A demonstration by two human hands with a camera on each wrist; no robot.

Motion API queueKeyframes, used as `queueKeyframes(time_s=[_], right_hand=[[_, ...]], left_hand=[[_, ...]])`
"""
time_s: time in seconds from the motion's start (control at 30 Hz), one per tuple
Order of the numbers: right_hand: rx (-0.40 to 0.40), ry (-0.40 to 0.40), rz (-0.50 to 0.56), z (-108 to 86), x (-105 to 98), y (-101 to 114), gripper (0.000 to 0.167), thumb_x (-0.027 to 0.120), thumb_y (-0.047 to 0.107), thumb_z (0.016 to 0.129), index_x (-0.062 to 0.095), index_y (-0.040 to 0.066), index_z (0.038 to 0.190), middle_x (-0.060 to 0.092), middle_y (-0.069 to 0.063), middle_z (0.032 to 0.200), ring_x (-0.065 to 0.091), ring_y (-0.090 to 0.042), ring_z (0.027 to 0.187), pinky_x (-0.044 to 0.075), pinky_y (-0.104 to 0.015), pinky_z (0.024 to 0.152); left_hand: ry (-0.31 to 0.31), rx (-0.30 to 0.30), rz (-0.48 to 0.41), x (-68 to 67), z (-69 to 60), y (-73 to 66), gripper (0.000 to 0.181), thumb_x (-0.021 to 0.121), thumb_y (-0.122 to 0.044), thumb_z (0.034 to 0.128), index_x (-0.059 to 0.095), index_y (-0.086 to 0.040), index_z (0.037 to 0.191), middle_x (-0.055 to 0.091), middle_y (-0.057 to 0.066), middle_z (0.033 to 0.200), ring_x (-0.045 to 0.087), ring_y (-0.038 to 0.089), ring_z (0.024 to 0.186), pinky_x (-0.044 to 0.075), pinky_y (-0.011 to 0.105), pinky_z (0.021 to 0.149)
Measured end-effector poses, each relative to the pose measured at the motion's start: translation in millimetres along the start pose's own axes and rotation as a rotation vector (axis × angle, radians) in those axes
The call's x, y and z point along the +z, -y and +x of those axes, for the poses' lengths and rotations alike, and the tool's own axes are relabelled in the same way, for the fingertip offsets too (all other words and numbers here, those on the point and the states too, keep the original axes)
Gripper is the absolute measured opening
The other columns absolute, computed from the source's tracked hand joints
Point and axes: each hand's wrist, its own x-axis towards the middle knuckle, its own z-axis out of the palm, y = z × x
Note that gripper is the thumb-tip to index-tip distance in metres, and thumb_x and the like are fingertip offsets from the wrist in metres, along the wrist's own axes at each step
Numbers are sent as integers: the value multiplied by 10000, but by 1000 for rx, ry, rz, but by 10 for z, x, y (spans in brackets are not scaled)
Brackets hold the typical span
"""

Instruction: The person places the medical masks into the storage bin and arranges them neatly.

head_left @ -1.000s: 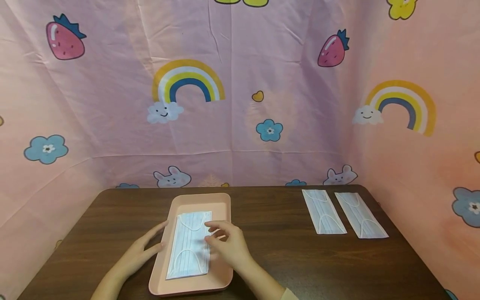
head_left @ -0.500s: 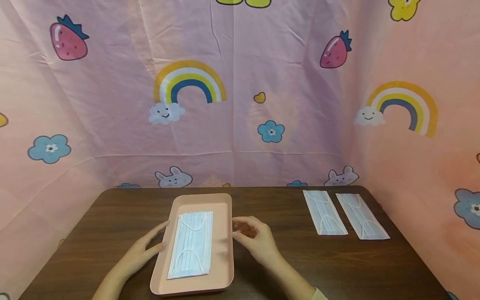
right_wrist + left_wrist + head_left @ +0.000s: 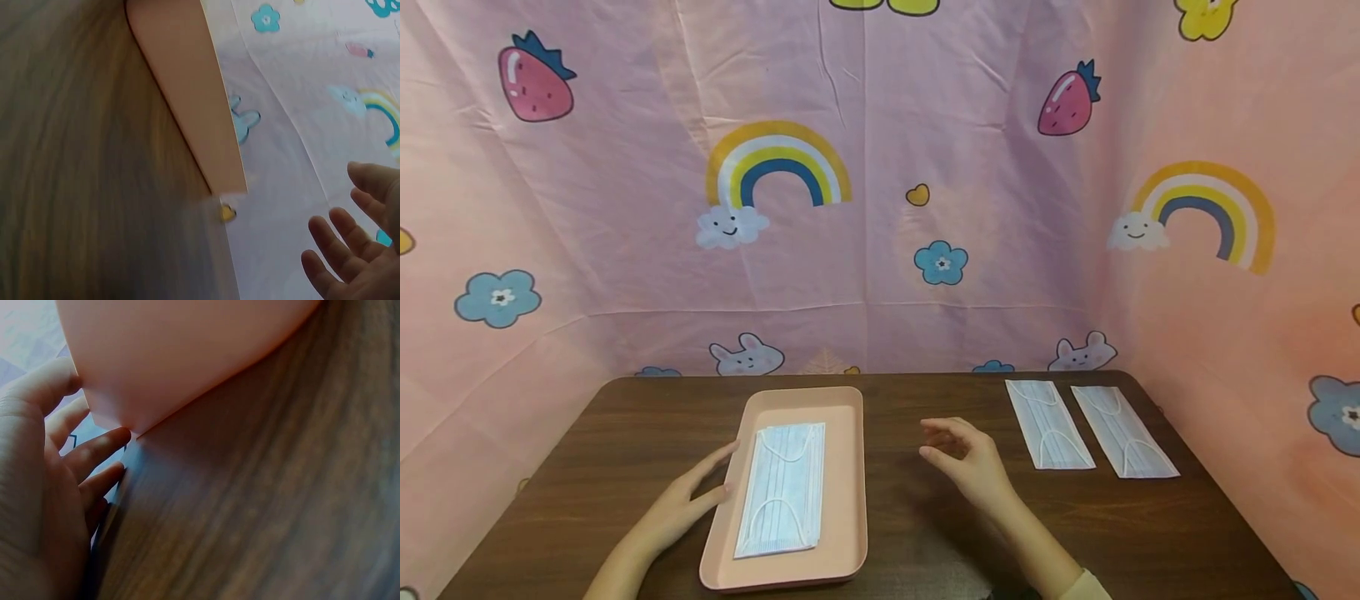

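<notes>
A shallow pink tray (image 3: 846, 533) stands on the table with a small stack of pale blue face masks (image 3: 778, 492) lying flat in it, white ear loops on top. My left hand (image 3: 677, 508) touches the tray's left side with spread, relaxed fingers. In the left wrist view, its fingers (image 3: 94, 450) lie along the tray's wall. Between the tray and two more face masks, my right hand (image 3: 973, 467) hovers over the table, loosely bent and holding nothing. Those are the left face mask (image 3: 1050, 425) and the right face mask (image 3: 1125, 433), side by side.
Everything rests on a dark brown wooden table (image 3: 1150, 533) with rounded far corners. A pink and lilac cloth (image 3: 880, 333) printed with rainbows, strawberries and flowers hangs behind it and along both sides.
My right hand has moved right, from over the stack of masks in the tray, past the tray's edge, towards the two separate masks. My left hand keeps its place on the tray.
</notes>
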Motion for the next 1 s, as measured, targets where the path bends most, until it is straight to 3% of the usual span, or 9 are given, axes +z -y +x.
queueKeyframes(time_s=[0.13, 0.27, 0.37, 0.53, 0.67, 0.8, 1.0], right_hand=[[-12, -4, -62, 28, -130, -43, 317, 725, -21, 815, 663, -16, 1126, 653, -124, 1034, 615, -391, 952, 512, -457, 805], [-24, 0, -107, 72, -260, -112, 332, 725, -3, 821, 652, -25, 1144, 647, -142, 1065, 608, -408, 975, 492, -525, 823], [-8, -14, -122, 121, -370, -278, 347, 732, 26, 827, 652, -2, 1164, 642, -141, 1094, 602, -410, 996, 476, -555, 837], [14, -43, -184, 189, -571, -585, 384, 752, 118, 832, 651, 65, 1199, 636, -128, 1143, 622, -326, 1004, 514, -448, 822], [19, -62, -214, 211, -726, -677, 407, 755, 160, 834, 641, 70, 1215, 638, -131, 1156, 628, -298, 1004, 526, -388, 787], [24, -89, -241, 224, -867, -724, 423, 755, 159, 835, 633, 60, 1227, 633, -152, 1165, 617, -351, 1017, 509, -446, 823], [45, -129, -310, 216, -1049, -749, 441, 753, 143, 836, 620, 42, 1245, 624, -188, 1185, 597, -391, 1031, 483, -526, 847]], left_hand=[[-1, 0, 2, 6, 3, 2, 588, 635, -252, 928, 404, -180, 1464, 433, 210, 1425, 362, 461, 1272, 276, 663, 967], [-2, 5, -1, 6, 8, -6, 586, 633, -251, 929, 404, -175, 1463, 432, 215, 1424, 371, 457, 1272, 281, 665, 964], [0, 9, -4, 5, 8, -14, 585, 631, -249, 930, 403, -169, 1463, 429, 217, 1425, 373, 457, 1271, 284, 666, 962], [2, 4, 7, 7, 2, -19, 586, 626, -252, 933, 397, -187, 1469, 430, 198, 1431, 370, 450, 1273, 287, 650, 967], [-2, 6, 18, 6, -3, -15, 584, 625, -249, 934, 396, -193, 1469, 442, 184, 1426, 380, 443, 1268, 292, 637, 969], [-3, 7, 23, 4, -5, -12, 584, 623, -249, 935, 395, -192, 1469, 443, 179, 1427, 386, 424, 1270, 295, 627, 972], [-6, -1, 61, -1, -7, -14, 581, 624, -261, 936, 396, -216, 1469, 450, 128, 1435, 391, 274, 1291, 322, 531, 987]])
